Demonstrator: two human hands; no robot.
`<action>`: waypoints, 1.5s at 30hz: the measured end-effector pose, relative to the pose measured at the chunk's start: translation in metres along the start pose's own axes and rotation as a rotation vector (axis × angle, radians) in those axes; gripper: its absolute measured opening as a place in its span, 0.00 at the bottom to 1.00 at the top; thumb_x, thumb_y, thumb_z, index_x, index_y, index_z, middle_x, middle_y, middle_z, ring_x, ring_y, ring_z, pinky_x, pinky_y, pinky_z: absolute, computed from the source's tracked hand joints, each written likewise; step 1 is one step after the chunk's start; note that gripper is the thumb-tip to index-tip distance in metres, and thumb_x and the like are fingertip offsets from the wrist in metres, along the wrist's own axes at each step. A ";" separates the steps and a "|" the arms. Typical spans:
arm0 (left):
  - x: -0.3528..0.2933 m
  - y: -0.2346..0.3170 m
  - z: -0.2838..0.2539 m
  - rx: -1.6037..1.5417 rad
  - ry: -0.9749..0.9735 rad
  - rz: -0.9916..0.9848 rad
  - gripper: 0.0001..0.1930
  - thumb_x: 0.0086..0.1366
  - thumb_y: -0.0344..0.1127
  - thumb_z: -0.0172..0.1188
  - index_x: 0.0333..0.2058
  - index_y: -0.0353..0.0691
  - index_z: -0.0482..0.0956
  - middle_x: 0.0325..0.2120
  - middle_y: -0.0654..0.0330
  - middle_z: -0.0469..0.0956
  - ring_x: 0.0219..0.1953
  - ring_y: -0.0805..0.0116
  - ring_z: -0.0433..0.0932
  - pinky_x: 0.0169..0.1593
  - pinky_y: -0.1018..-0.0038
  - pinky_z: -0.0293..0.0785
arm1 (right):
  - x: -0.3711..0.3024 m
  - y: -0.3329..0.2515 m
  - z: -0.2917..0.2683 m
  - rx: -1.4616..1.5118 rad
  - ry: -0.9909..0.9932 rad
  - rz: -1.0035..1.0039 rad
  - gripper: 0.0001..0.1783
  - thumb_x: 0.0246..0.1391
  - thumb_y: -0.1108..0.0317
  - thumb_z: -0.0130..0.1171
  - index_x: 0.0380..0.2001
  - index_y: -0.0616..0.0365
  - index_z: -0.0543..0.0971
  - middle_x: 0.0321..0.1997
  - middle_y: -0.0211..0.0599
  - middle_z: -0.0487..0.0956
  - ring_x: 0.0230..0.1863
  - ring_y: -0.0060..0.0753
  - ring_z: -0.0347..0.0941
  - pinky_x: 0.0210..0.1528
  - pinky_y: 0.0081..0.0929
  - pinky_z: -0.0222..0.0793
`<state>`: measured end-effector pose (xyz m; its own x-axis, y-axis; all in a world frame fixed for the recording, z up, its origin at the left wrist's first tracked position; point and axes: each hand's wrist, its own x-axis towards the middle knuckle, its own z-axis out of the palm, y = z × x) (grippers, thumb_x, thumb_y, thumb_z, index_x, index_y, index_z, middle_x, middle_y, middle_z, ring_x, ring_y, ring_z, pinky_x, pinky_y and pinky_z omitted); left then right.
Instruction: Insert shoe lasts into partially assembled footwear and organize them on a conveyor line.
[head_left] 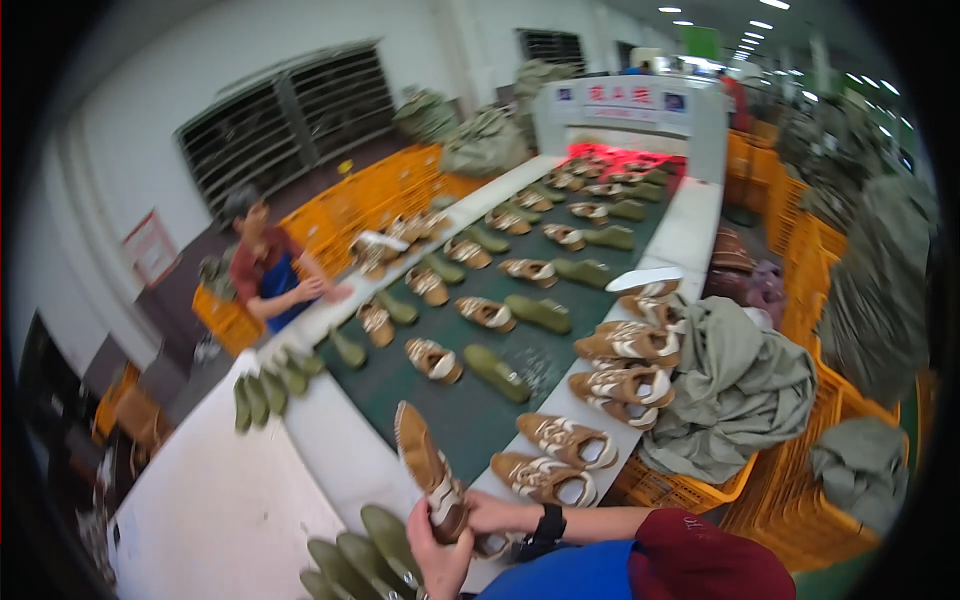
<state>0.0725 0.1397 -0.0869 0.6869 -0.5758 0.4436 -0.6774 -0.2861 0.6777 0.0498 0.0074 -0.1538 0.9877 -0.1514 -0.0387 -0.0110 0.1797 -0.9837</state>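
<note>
A brown shoe upper with white trim [425, 455] is held up over the near end of the conveyor, its toe pointing away from me. My left hand [437, 550] grips its heel end, with the thumb along the side. Against the same end, my right hand [497, 512] has its fingers closed on it. Part of another shoe [493, 545] shows below my right wrist. Several olive green soles [367, 563] lie beside my left hand. To the right of my hands, brown shoe uppers with white laces [543, 478] line the white ledge.
A dark green conveyor belt [400, 340] carries uppers and green soles, leading to a white machine [630, 105] with a red-lit opening. Across the belt stands a co-worker [272, 265] in a blue apron. Yellow crates [690, 488] and grey-green cloth [735, 395] crowd the right side.
</note>
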 end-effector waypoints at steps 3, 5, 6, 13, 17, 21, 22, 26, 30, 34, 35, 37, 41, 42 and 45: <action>0.018 0.018 -0.026 -0.537 -0.080 -0.186 0.20 0.56 0.34 0.56 0.47 0.34 0.68 0.55 0.50 0.57 0.52 0.57 0.63 0.54 0.66 0.61 | -0.010 -0.022 0.013 0.030 0.050 -0.290 0.17 0.49 0.73 0.50 0.45 0.60 0.70 0.37 0.33 0.76 0.37 0.24 0.69 0.40 0.24 0.66; 0.026 0.020 -0.025 -0.750 -0.015 -0.280 0.18 0.57 0.30 0.51 0.47 0.32 0.65 0.53 0.51 0.57 0.51 0.62 0.63 0.52 0.70 0.62 | -0.010 -0.038 0.009 -0.552 0.148 -0.710 0.17 0.46 0.71 0.53 0.43 0.59 0.72 0.38 0.44 0.76 0.38 0.41 0.72 0.44 0.26 0.66; 0.029 -0.002 -0.020 -0.706 -0.119 -0.255 0.19 0.58 0.31 0.51 0.48 0.30 0.64 0.52 0.50 0.58 0.51 0.62 0.63 0.52 0.70 0.62 | 0.000 -0.025 0.005 -0.527 0.103 -0.599 0.17 0.44 0.69 0.55 0.41 0.59 0.73 0.39 0.45 0.76 0.39 0.44 0.71 0.44 0.28 0.66; 0.012 -0.007 0.007 -0.281 0.020 -0.003 0.18 0.61 0.34 0.47 0.46 0.27 0.62 0.40 0.48 0.68 0.42 0.61 0.66 0.47 0.70 0.63 | -0.021 -0.051 0.009 -0.566 0.380 -0.399 0.20 0.41 0.65 0.57 0.42 0.55 0.74 0.46 0.41 0.73 0.48 0.42 0.68 0.49 0.29 0.64; 0.009 0.002 -0.006 -0.274 -0.311 -0.316 0.21 0.60 0.33 0.48 0.49 0.27 0.60 0.42 0.49 0.66 0.43 0.61 0.65 0.47 0.71 0.64 | -0.009 -0.038 0.001 -0.592 0.385 -0.582 0.18 0.35 0.61 0.60 0.32 0.57 0.76 0.38 0.45 0.75 0.40 0.48 0.70 0.39 0.36 0.66; 0.006 0.036 -0.006 -0.608 -0.098 -0.254 0.19 0.56 0.29 0.54 0.46 0.30 0.64 0.39 0.55 0.68 0.41 0.66 0.68 0.47 0.73 0.65 | -0.015 -0.045 0.007 -0.755 0.324 -0.395 0.12 0.34 0.63 0.59 0.22 0.58 0.76 0.31 0.45 0.73 0.37 0.47 0.68 0.38 0.36 0.64; 0.001 0.007 -0.003 -0.571 -0.227 -0.285 0.25 0.55 0.28 0.57 0.51 0.32 0.61 0.42 0.56 0.68 0.43 0.66 0.67 0.47 0.74 0.65 | -0.014 -0.044 0.011 -0.735 0.341 -0.461 0.10 0.34 0.63 0.58 0.19 0.59 0.74 0.28 0.44 0.72 0.36 0.46 0.67 0.37 0.36 0.63; 0.003 0.033 -0.004 -0.654 -0.214 -0.288 0.32 0.53 0.27 0.61 0.55 0.32 0.58 0.45 0.55 0.67 0.45 0.66 0.67 0.48 0.74 0.65 | -0.007 -0.031 0.009 -0.753 0.328 -0.557 0.09 0.36 0.64 0.55 0.22 0.58 0.74 0.29 0.41 0.70 0.38 0.43 0.65 0.39 0.33 0.61; 0.010 0.043 -0.007 -0.541 -0.206 -0.329 0.31 0.53 0.28 0.61 0.55 0.32 0.58 0.46 0.55 0.67 0.46 0.65 0.67 0.50 0.73 0.64 | -0.020 -0.053 0.010 -1.013 0.343 -0.381 0.10 0.35 0.66 0.54 0.24 0.59 0.75 0.31 0.42 0.72 0.38 0.42 0.68 0.37 0.33 0.64; 0.012 0.050 -0.005 -0.535 -0.198 -0.380 0.32 0.53 0.29 0.60 0.56 0.32 0.56 0.50 0.52 0.64 0.50 0.64 0.63 0.53 0.72 0.61 | -0.019 -0.049 0.007 -1.012 0.354 -0.318 0.09 0.31 0.64 0.56 0.14 0.59 0.74 0.24 0.47 0.73 0.32 0.49 0.70 0.33 0.39 0.66; 0.014 0.056 -0.007 -0.534 -0.201 -0.379 0.32 0.53 0.29 0.60 0.56 0.32 0.56 0.50 0.52 0.64 0.50 0.64 0.63 0.53 0.72 0.61 | -0.016 -0.046 0.007 -0.979 0.329 -0.298 0.09 0.31 0.64 0.56 0.14 0.59 0.74 0.25 0.47 0.73 0.30 0.50 0.71 0.32 0.40 0.66; 0.016 0.063 -0.009 -0.506 -0.182 -0.394 0.30 0.53 0.27 0.59 0.54 0.31 0.58 0.48 0.53 0.65 0.49 0.64 0.64 0.53 0.72 0.61 | -0.012 -0.038 0.005 -0.944 0.307 -0.277 0.09 0.32 0.64 0.56 0.14 0.59 0.74 0.25 0.48 0.73 0.29 0.52 0.71 0.30 0.41 0.67; 0.011 0.034 0.000 -0.579 -0.175 -0.320 0.26 0.53 0.26 0.59 0.51 0.30 0.62 0.45 0.53 0.68 0.47 0.65 0.67 0.51 0.73 0.63 | -0.007 -0.027 0.009 -0.813 0.458 -0.470 0.08 0.33 0.66 0.56 0.15 0.60 0.74 0.25 0.48 0.73 0.32 0.51 0.70 0.32 0.40 0.66; 0.012 0.029 -0.002 -0.523 -0.196 -0.288 0.24 0.52 0.25 0.59 0.49 0.29 0.64 0.44 0.53 0.70 0.46 0.65 0.68 0.50 0.73 0.64 | -0.007 -0.027 0.010 -0.745 0.487 -0.576 0.08 0.33 0.66 0.56 0.16 0.60 0.73 0.25 0.48 0.72 0.32 0.51 0.70 0.32 0.40 0.66; 0.011 0.038 -0.006 -0.506 -0.149 -0.320 0.22 0.52 0.24 0.58 0.47 0.28 0.65 0.42 0.54 0.71 0.43 0.66 0.70 0.48 0.73 0.66 | -0.014 -0.038 0.009 -0.836 0.364 -0.532 0.08 0.33 0.67 0.56 0.16 0.60 0.73 0.24 0.48 0.72 0.33 0.51 0.69 0.33 0.40 0.65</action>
<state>0.0559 0.1265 -0.0529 0.7664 -0.6327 0.1106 -0.2098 -0.0839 0.9741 0.0378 0.0110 -0.1143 0.7923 -0.3210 0.5188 0.1690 -0.7016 -0.6922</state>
